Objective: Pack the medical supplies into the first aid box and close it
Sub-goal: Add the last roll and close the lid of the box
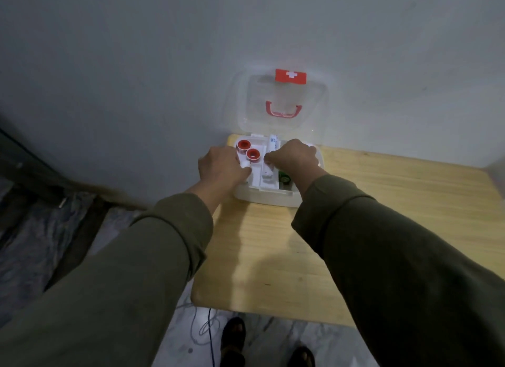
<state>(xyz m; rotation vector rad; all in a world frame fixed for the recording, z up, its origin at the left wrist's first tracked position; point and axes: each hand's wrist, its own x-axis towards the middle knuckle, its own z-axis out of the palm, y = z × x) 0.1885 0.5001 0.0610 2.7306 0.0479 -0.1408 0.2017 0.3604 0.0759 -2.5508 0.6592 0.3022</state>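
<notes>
Box: the white first aid box [262, 198] sits open on a wooden table [273, 257] against the wall, both hands over its tray.
Lid: the clear lid [284, 104] stands upright behind the hands, leaning at the wall, with a red cross label [290, 76] at its top and a red handle [283, 111] lower down.
Left hand: the left hand [218, 165] is at the box's left edge, fingers curled round a small white item [245, 164] that shows at the fingertips; what the item is cannot be told.
Tape rolls: two red rolls [248, 149] lie in the tray just beyond the left hand's fingertips, touching each other.
Right hand: the right hand [293, 156] is over the middle of the tray, fingers curled downward; whether it grips anything cannot be told.
White packet: a long packet [273, 142] with blue print lies just beyond the right hand's knuckles.
Green item: a dark green thing [284, 178] lies in the tray under the right wrist.
Sleeves: both arms wear olive sleeves [136, 271].
</notes>
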